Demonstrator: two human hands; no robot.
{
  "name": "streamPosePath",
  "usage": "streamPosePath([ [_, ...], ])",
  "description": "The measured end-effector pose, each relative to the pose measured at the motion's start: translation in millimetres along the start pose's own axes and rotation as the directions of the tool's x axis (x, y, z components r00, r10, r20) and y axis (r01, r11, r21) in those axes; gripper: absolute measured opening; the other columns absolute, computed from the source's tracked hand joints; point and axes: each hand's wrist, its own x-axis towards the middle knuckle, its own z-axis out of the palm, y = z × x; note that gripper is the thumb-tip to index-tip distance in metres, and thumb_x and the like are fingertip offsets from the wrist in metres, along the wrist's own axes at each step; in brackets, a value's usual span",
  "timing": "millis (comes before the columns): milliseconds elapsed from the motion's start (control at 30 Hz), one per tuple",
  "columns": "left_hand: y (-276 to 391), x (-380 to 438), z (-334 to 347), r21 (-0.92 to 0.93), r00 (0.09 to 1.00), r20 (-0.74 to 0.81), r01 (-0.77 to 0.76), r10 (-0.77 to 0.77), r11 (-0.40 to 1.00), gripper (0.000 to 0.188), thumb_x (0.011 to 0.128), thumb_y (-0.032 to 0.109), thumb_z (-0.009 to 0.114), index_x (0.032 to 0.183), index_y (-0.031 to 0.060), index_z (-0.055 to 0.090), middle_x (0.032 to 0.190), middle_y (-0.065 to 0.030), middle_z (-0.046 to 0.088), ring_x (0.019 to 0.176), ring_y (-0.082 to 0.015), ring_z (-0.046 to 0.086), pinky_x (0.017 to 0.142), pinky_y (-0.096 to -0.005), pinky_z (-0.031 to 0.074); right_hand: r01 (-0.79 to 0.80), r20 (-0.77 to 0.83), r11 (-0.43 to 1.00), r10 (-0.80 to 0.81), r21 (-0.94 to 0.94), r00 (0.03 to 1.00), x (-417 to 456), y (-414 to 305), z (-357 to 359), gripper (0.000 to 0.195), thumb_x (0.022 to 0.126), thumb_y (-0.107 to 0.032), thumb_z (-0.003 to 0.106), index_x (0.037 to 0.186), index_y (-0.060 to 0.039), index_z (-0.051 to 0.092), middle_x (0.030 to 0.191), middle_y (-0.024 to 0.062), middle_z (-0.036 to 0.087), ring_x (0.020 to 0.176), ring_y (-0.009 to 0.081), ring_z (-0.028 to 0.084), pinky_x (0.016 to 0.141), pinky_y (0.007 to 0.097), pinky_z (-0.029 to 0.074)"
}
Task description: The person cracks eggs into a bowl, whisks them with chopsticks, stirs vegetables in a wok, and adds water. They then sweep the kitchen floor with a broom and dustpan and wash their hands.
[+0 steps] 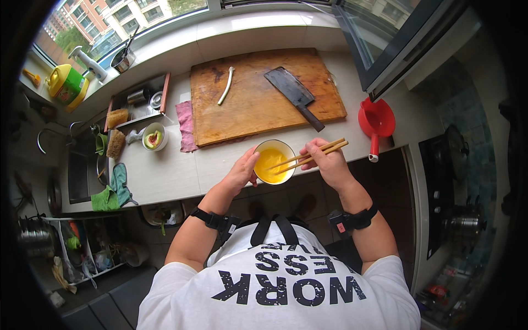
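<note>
My left hand (243, 168) grips the left side of a white bowl (293, 149) with a dark rim, held at the counter's front edge. Beaten egg (270, 165), bright yellow, lies in the bowl. My right hand (324, 160) holds a pair of wooden chopsticks (330, 147), their tips in the egg. Beyond the bowl lies a wooden cutting board (247, 111). On it are a piece of scallion stalk (226, 86) at the left and a dark cleaver (293, 88) at the right, its handle pointing towards me.
A red plastic ladle (376, 117) lies right of the board. To the left are a pink cloth (185, 123), a bowl holding a cut fruit or vegetable (153, 139), loofah sponges (116, 142), green cloths (106, 199) and a sink (80, 181). An open window (371, 41) juts in at upper right.
</note>
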Motion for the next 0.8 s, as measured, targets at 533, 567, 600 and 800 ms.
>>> streamPosePath([
  [533, -4, 1, 2, -0.005, 0.999, 0.027, 0.02, -0.02, 1.0, 0.052, 0.105, 0.039, 0.039, 0.15, 0.0143, 0.035, 0.094, -0.0032, 0.058, 0.052, -0.0076, 0.043, 0.049, -0.0255, 0.047, -0.047, 0.132, 0.987, 0.068, -0.155, 0.989, -4, -2, -13, 0.027, 0.102, -0.023, 0.052, 0.092, 0.0008, 0.061, 0.086, 0.0068, 0.065, 0.075, 0.0122, 0.065, 0.065, 0.025, 0.058],
  [567, -4, 0, 2, -0.007, 0.999, 0.024, 0.023, -0.023, 1.0, 0.052, 0.105, 0.039, 0.039, 0.15, 0.0143, 0.035, 0.093, -0.0032, 0.057, 0.052, -0.0076, 0.043, 0.049, -0.0255, 0.048, 0.034, 0.04, 0.989, -0.028, -0.146, 0.999, -1, 0, -13, 0.027, 0.102, -0.023, 0.052, 0.092, 0.0008, 0.061, 0.086, 0.007, 0.065, 0.075, 0.0122, 0.065, 0.065, 0.0251, 0.058],
  [600, -4, 0, 4, -0.011, 0.999, 0.03, 0.028, -0.027, 1.0, 0.052, 0.105, 0.039, 0.039, 0.15, 0.0143, 0.035, 0.092, -0.0032, 0.057, 0.052, -0.0076, 0.043, 0.049, -0.0255, 0.048, 0.112, -0.061, 0.983, -0.122, -0.147, 0.991, 2, 2, -15, 0.027, 0.102, -0.023, 0.052, 0.092, 0.0008, 0.061, 0.086, 0.0071, 0.065, 0.074, 0.0123, 0.065, 0.065, 0.0252, 0.058],
  [800, -3, 2, 9, 0.012, 0.999, 0.033, 0.027, -0.027, 1.0, 0.052, 0.104, 0.039, 0.039, 0.15, 0.0137, 0.036, 0.089, -0.0028, 0.058, 0.053, -0.0077, 0.044, 0.05, -0.0252, 0.048, 0.05, -0.019, 0.989, -0.053, -0.136, 0.998, 0, -2, -19, 0.026, 0.103, -0.024, 0.051, 0.095, -0.001, 0.061, 0.089, 0.0072, 0.065, 0.079, 0.0127, 0.066, 0.068, 0.0252, 0.058],
])
